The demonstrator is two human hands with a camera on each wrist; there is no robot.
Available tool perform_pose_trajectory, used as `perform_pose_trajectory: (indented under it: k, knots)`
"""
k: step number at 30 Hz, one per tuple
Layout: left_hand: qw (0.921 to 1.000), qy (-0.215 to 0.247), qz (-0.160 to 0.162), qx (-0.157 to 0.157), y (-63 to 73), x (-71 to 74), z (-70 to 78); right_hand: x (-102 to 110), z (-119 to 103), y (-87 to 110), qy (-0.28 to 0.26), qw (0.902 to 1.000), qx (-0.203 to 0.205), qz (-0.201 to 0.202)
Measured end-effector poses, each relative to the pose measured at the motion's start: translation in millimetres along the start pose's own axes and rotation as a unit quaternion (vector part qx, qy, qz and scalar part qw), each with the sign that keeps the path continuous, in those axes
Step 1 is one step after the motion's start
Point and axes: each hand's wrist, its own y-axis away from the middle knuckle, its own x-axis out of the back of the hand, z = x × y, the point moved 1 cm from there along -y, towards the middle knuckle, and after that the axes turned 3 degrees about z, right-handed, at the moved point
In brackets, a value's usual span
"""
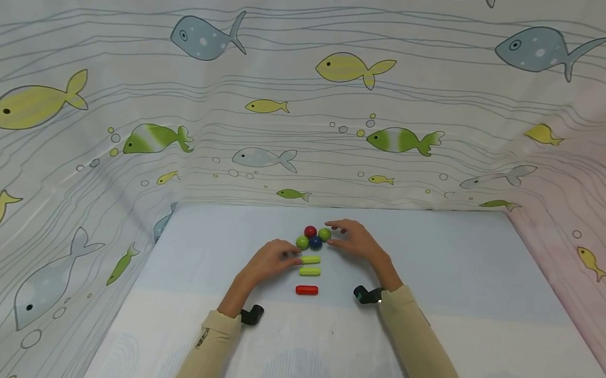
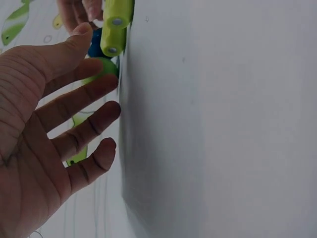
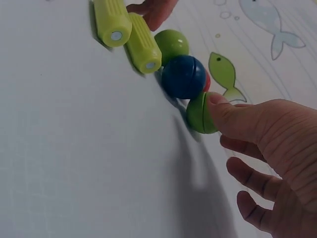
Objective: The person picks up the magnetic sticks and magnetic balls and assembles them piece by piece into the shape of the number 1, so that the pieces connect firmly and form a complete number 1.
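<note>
Our left hand [image 1: 272, 259] holds nothing; we can't tell if our right hand [image 1: 358, 240] grips the green ball [image 3: 198, 115] at its fingertips [image 3: 216, 99]: probably light, hard, best pinched mid-sides.

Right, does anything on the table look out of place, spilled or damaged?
Nothing stands out. The four balls sit clustered, the two yellow-green rods and the red rod lie roughly parallel, and no spill or damage shows.

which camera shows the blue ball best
The right wrist view: there the blue ball is large and almost fully exposed. The head view shows it small, beside the red ball; the left wrist view shows only part, behind a yellow-green stick.
</note>
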Motion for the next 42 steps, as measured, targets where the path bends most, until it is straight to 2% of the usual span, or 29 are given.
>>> perform_pose_trajectory:
  k: [14, 25, 33, 42]
  knots:
    - [0.9994, -0.020, -0.004, -0.029, -3.8, -6.2, 3.5, -5, -5, -1.4, -0.007, 0.9994, 0.030, 0.015]
    - [0.9983, -0.032, -0.010, -0.047, -7.4, -7.8, 7.0, -5, -9, -2.2, 0.007, 0.9999, -0.006, 0.004]
    - [0.9985, -0.040, -0.013, -0.036, -9.1, -7.8, 9.4, -7, -3, -3.3, 0.017, 0.9993, -0.033, -0.002]
    - [0.9990, -0.038, -0.023, -0.005, -10.7, -9.3, 10.7, -3, -3, 0.0, 0.005, 0.9986, -0.052, -0.010]
